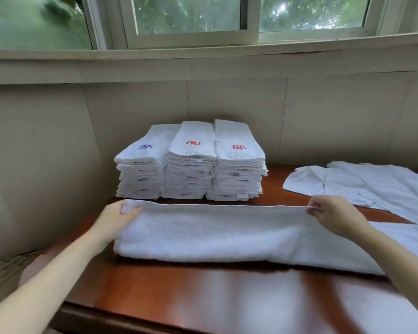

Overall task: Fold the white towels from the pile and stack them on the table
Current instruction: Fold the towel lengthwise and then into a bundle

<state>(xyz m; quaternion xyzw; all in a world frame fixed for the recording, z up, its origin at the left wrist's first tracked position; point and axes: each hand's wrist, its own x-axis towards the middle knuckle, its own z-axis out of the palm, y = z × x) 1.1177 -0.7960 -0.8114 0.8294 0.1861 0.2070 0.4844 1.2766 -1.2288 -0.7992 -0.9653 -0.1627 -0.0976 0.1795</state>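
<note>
A white towel (212,233) lies folded lengthwise across the middle of the brown wooden table (203,292). My left hand (117,219) grips its far left corner, thumb on top. My right hand (333,214) pinches the far right corner of the folded edge. Behind the towel, against the wall, stand three neat stacks of folded white towels (191,165); the left stack's top towel bears a blue emblem, the other two red ones. Unfolded white towels (377,186) lie spread at the right of the table.
A beige panelled wall (58,141) rises behind and to the left of the table, with a window sill and windows (191,18) above. More white cloth (396,309) covers the table's near right corner. A woven surface (3,276) shows at the lower left.
</note>
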